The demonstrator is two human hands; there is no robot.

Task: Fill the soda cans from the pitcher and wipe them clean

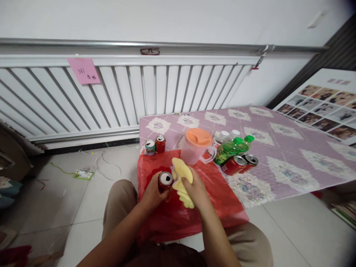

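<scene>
My left hand [154,192] is wrapped round an opened red drink can [166,179], held upright above a red plastic sheet [217,196]. In my right hand [197,187] is a folded yellow cloth [182,178], its edge close against the right side of the can; whether it touches is hard to tell. Just beyond my hands stands a clear plastic pitcher [190,151] with an orange lid [198,137]. Two more opened cans, a green one [150,147] and a red one [160,144], stand upright at the table's left edge.
Right of the pitcher are green-capped bottles [229,150] and two cans, one a red can [234,165]. A patterned tablecloth [286,167] covers the table. Behind is a white radiator [116,89] with glasses [150,51] on it. A power strip [83,174] lies on the floor.
</scene>
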